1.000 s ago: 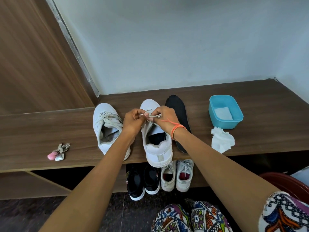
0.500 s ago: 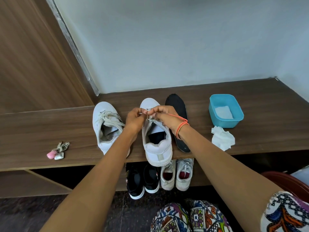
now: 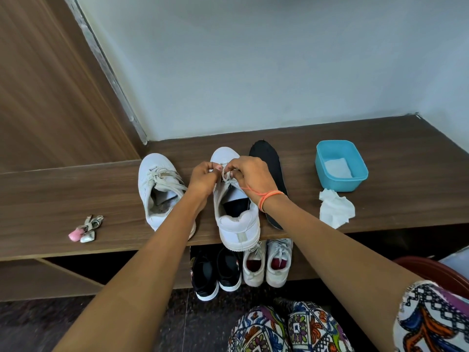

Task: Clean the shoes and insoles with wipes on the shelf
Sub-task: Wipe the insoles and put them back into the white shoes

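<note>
Two white sneakers stand on the brown wooden shelf (image 3: 380,148). The left sneaker (image 3: 157,189) has its laces loosely tied. Over the right sneaker (image 3: 236,219) my left hand (image 3: 203,177) and my right hand (image 3: 250,174) meet, and both pinch its white lace (image 3: 226,176) above the tongue. A black insole (image 3: 269,161) lies flat just right of that shoe, partly behind my right wrist. A crumpled white wipe (image 3: 335,208) lies on the shelf further right.
A blue tub (image 3: 341,166) with a folded white wipe inside stands at the back right. A small pink and silver keyring (image 3: 85,228) lies at the left. Under the shelf sit a black pair (image 3: 217,273) and a white pair (image 3: 266,262). A red chair edge (image 3: 431,269) shows at the right.
My two hands have drawn closer together over the right sneaker's lace and shifted slightly toward its toe. Everything else on the shelf is unmoved.
</note>
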